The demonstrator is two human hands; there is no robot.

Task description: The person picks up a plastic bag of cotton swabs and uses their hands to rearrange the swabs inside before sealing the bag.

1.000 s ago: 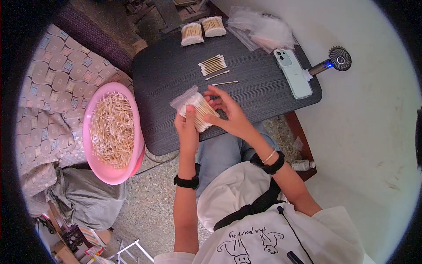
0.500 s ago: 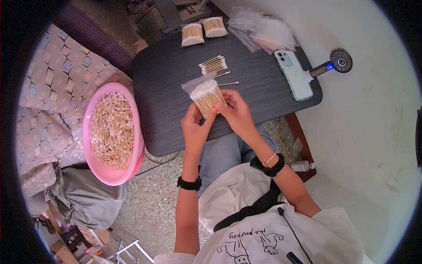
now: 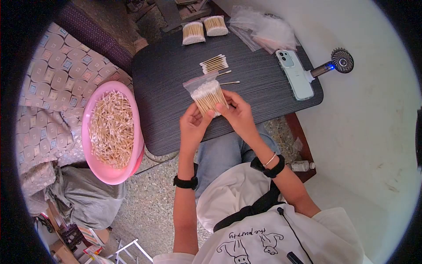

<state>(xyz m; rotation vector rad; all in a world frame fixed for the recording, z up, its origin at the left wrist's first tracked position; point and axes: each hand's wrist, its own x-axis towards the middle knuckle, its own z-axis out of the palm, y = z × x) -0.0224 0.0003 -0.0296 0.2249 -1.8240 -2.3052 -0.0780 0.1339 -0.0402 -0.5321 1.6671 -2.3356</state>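
Observation:
A clear zip bag of cotton swabs [image 3: 208, 97] is held up over the near part of the dark table [image 3: 171, 88]. My left hand [image 3: 193, 124] is closed on its lower left side, thumb on the front. My right hand [image 3: 237, 112] grips the lower right side, its thumb pressed on the swab sticks. White cotton tips fill the upper part of the bag, and its flap stands above them. Just beyond the bag lie a small row of loose cotton swabs [image 3: 213, 64] and two single swabs on the tabletop.
Two filled swab bags [image 3: 193, 33] stand at the far edge. Empty plastic bags [image 3: 268, 31] are heaped at the far right. A phone [image 3: 295, 75] lies near a small fan [image 3: 342, 60]. Left of the table, a pink basin [image 3: 115, 177] holds many loose swabs. A wall rises on the right.
The bag has turned slightly more level in my hands. My left wrist has shifted a little to the left, and both hands keep their hold.

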